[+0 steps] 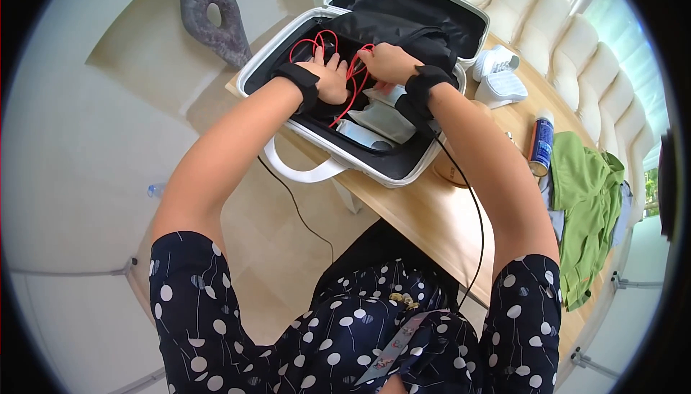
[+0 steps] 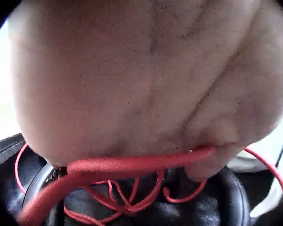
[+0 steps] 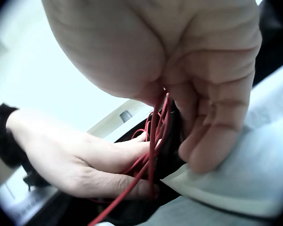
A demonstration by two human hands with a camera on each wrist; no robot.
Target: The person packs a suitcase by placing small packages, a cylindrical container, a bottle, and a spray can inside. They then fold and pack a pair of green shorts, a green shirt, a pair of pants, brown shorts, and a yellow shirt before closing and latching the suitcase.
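Red, thin, smooth-jacketed cable (image 3: 153, 136), gathered in loose loops inside the open white hard-shell suitcase (image 1: 243, 84), over black lining, toward the suitcase's left side. Pinched between thumb and fingers of the right hand (image 1: 392, 64), strands hanging from the pinch. Left hand (image 1: 331, 81) laid among the loops with fingers spread, over glossy black rounded padded pieces (image 2: 236, 193), curled round nothing visible; cannot tell of anything pinned beneath the palm.

Probably light, limp, slightly springy, a little slick, hardly fragile, but quick to tangle. Best taken by several strands together at mid-bundle rather than by one loop; likely to catch on the padded pieces if tugged. Soft, pale, flat packets (image 1: 381, 119) just beside, toward the suitcase's near right corner, probably easy to drag along.

Raised rim all round and lid (image 1: 414, 9) standing up along the far edge; freest room upward and toward the near edge. White handle (image 1: 309, 176) jutting past the near edge of the light wooden tabletop (image 1: 432, 215). Suitcase near the tabletop's left corner, with little surface beyond. Bare wood to the right along the near edge, crossed by a thin black wire (image 1: 481, 214) from the right wrist: a possible snag.
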